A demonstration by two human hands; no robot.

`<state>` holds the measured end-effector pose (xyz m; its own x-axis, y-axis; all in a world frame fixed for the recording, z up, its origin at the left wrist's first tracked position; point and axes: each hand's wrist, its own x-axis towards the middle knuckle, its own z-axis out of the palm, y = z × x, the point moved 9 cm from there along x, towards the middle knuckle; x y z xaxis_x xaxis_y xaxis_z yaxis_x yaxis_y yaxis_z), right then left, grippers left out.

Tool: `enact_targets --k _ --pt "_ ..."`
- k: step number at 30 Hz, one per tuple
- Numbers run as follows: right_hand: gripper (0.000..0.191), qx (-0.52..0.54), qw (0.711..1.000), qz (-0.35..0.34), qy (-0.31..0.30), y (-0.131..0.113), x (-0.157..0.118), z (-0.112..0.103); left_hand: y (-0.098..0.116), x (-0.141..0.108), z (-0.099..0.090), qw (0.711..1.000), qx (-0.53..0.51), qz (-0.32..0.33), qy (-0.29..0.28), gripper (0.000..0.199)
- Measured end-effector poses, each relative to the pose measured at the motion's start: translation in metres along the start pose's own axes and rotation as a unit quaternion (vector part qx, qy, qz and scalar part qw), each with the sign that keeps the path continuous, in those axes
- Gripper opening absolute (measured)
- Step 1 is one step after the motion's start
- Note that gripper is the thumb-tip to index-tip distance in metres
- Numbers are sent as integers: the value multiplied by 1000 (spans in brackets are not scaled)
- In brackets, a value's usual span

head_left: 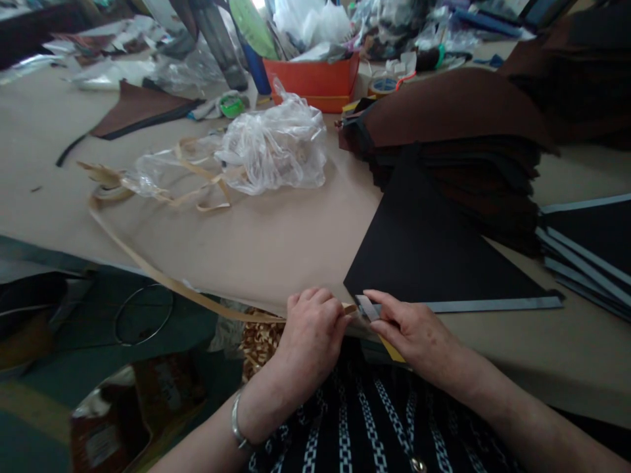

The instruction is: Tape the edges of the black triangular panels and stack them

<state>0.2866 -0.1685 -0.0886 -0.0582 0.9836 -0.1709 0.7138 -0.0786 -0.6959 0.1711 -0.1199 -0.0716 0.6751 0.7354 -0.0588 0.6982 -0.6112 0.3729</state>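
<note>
My left hand point(315, 328) is closed around a long tan strip point(182, 289), which runs from the roll at the left along the table edge. A short end of it pokes out past my thumb. My right hand point(414, 332) pinches a short pale grey strip point(367, 307) between thumb and fingers, beside the lower left corner of a black triangular sheet point(428, 249). A pale grey band point(497, 305) lies along that sheet's near edge. Something yellow point(392, 349) shows under my right hand; its kind is hidden.
A stack of brown and black sheets point(453, 118) stands behind the black sheet. More banded sheets point(591, 249) lie at right. A crumpled clear plastic bag point(280, 144) and an orange box point(315, 82) sit farther back. Curled tan scraps point(259, 338) are heaped below the table edge.
</note>
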Motion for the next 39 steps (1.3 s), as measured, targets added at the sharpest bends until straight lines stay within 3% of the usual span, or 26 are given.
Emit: enact_targets --k 8,20,27,31,35,39 --pt "37 -150 987 -56 -11 -11 2 14 2 1 1 1000 12 7 -14 22" --pt "34 -169 985 -41 -8 -13 3 11 2 2 1 1000 3 3 -18 22" --pt "41 -122 991 -35 -42 -16 3 17 47 -5 -4 982 -164 90 -1 12" --pt "48 -26 1000 11 4 -5 -11 -16 17 1 -25 984 -154 67 52 18" --pt "24 157 982 82 70 34 -41 -81 -18 2 -41 979 -173 73 85 16" --pt "26 216 957 105 162 87 -54 -141 -17 5 -37 976 -183 83 78 15"
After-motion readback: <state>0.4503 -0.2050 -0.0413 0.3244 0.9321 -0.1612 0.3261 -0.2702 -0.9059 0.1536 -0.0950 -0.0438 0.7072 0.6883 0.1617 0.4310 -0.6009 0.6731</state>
